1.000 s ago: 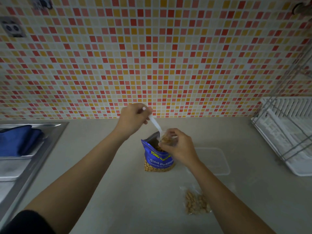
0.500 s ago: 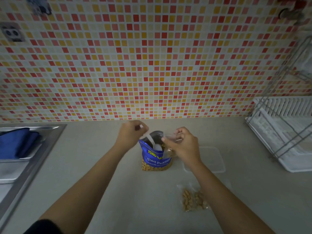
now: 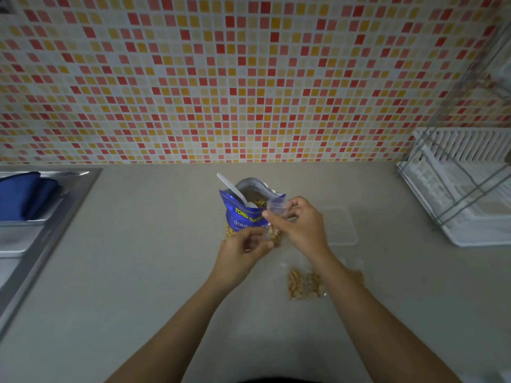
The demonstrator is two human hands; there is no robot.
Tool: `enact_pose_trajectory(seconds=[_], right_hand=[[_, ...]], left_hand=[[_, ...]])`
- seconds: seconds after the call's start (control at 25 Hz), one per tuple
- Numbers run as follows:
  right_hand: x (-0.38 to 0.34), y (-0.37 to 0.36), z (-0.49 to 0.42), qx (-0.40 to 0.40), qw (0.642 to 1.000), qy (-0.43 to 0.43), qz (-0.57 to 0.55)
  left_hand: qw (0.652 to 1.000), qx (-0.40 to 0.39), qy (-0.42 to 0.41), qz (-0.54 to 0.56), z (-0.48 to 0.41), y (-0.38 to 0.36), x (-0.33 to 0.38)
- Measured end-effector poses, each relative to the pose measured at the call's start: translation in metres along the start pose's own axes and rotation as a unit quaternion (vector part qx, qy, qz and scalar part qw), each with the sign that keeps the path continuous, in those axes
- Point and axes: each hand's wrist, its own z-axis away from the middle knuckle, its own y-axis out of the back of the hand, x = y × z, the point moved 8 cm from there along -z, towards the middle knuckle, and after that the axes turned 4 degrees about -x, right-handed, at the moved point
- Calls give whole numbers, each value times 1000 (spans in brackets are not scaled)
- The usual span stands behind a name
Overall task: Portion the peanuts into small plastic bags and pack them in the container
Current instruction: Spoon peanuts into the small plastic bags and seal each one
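A small clear plastic bag [image 3: 272, 226] partly filled with peanuts hangs in front of the open blue foil peanut pouch [image 3: 247, 214] standing on the grey tabletop [image 3: 143, 272]. The right hand [image 3: 300, 225] pinches its top edge; the left hand [image 3: 243, 248], fingers curled, grips its lower corner. A white plastic spoon [image 3: 235, 190] stands in the pouch. A filled clear bag [image 3: 305, 283] lies below the right forearm, near a clear rectangular plastic container [image 3: 341, 228].

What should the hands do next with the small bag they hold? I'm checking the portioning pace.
Probably press the small plastic bag shut along its top. Both the left hand and right hand grip it, peanuts sit in its lower part, and the white spoon rests in the blue peanut packet, so scooping looks finished. The clear container beside it waits.
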Motion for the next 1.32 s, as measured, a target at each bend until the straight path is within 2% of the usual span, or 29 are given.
enact_pose_trajectory(seconds=[0.08,0.16,0.28,0.36,0.48,0.56,0.6,0.68,0.76,0.84,0.88,0.96,1.16,1.32], right_hand=[[29,-5,10,-38,998,-41,-24],[63,-11,21,-89,991,-85,-44],[103,-8,37,-92,990,-102,28],[118,-9,44,-89,983,-98,124],[123,-7,52,-89,971,-71,210],[120,7,58,-66,965,-36,250],[118,15,63,-52,962,-15,268],[114,25,76,-42,954,33,294],[115,21,86,-64,945,66,313],[124,11,91,-99,936,63,332],[129,6,92,-110,933,60,338],[134,0,95,-116,930,58,345],[135,0,93,-102,926,66,357],[135,-2,93,-108,919,65,374]], left_hand=[[995,15,61,83,5,-10,-32],[984,37,136,111,16,-17,-64],[980,20,193,43,32,-29,-96],[978,-4,197,-68,38,-35,-103],[938,-43,159,-306,38,-44,-100],[894,-24,119,-432,39,-43,-92],[882,-3,81,-464,39,-41,-87],[881,22,-49,-470,44,-40,-76],[897,-19,-155,-413,47,-45,-79],[899,-86,-161,-398,42,-54,-91],[897,-94,-148,-405,40,-59,-97],[895,-84,-130,-418,37,-66,-98],[891,-37,-183,-414,28,-70,-78],[883,-104,-195,-414,26,-78,-84]])
